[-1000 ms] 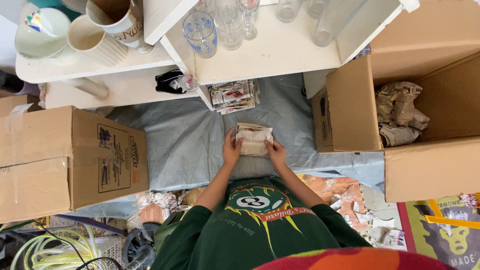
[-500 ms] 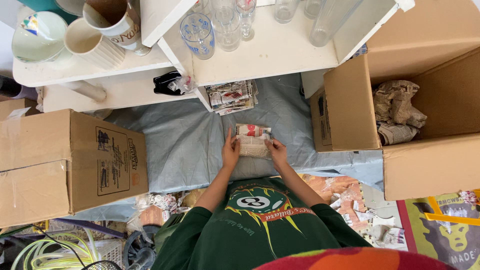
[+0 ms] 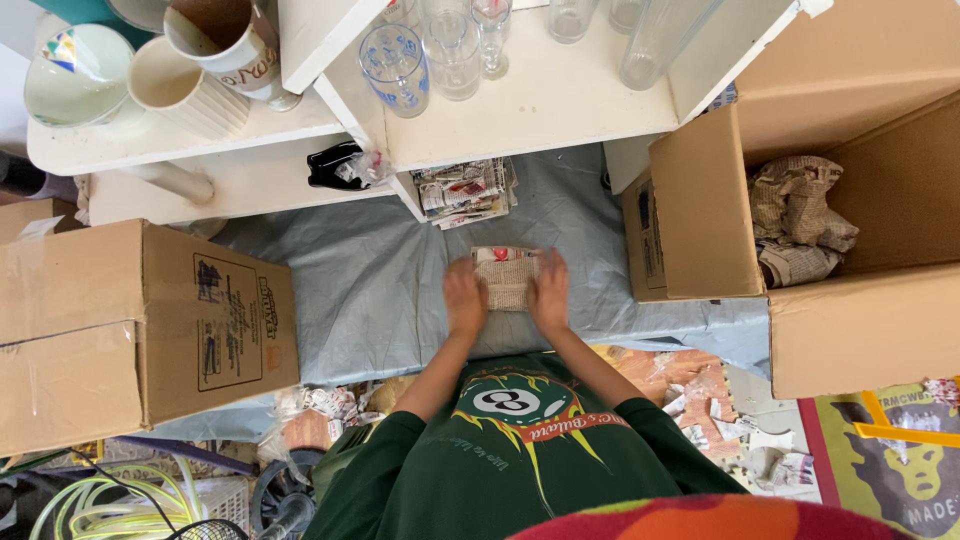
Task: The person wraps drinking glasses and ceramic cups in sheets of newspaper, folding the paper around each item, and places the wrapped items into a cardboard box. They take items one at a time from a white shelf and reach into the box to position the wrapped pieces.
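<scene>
Newspaper-wrapped bundle (image 3: 506, 277) at frame centre, on grey sheet (image 3: 380, 290); contents hidden by paper. Left hand (image 3: 465, 299), right hand (image 3: 549, 291) flat against bundle's sides, fingers together, pressing inward; fingertips hard to make out. Newspaper stack (image 3: 465, 190) just above. Open cardboard box (image 3: 800, 230) right, cut off by edge.

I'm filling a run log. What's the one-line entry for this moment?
left hand: on bundle | right hand: on bundle | bundle: newspaper-wrapped, on grey sheet | open box: holds wrapped bundles
</scene>
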The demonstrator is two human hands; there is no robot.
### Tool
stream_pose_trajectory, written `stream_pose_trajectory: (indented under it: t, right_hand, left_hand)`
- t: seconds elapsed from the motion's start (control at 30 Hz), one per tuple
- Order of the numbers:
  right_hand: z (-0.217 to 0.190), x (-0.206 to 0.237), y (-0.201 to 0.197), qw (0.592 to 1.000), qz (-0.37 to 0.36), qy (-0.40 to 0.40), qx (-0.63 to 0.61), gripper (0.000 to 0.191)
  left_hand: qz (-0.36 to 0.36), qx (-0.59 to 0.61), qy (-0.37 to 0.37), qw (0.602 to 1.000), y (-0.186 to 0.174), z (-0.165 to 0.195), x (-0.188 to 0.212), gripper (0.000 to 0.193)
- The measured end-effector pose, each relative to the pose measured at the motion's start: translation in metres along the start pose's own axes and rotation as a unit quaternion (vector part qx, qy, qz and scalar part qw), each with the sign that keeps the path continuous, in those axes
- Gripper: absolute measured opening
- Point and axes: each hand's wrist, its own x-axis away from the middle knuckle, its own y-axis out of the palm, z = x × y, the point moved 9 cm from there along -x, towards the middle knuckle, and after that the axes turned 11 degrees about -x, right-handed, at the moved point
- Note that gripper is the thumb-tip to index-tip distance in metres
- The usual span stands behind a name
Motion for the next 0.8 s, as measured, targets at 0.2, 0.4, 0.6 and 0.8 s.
stream_pose_trajectory:
  t: [0.2,0.4,0.6,0.8]
  right_hand:
    - [-0.004,0.013,0.047,0.957,-0.245,-0.05,0.147,0.069]
    - [0.013,0.006,0.029,0.982,-0.17,0.026,0.079,0.081]
    - [0.044,0.013,0.006,0.93,0.064,0.209,-0.296,0.101]
    - [0.07,0.049,0.044,0.803,-0.083,0.404,-0.43,0.067]
  left_hand:
    - [-0.116,-0.079,0.192,0.971,0.027,0.04,0.014,0.072]
    - [-0.162,-0.067,0.098,0.98,0.026,0.003,0.011,0.076]
    - [-0.138,-0.036,0.084,0.986,0.031,0.0,0.015,0.076]
    - [-0.152,0.039,0.053,0.986,0.027,0.004,-0.005,0.068]
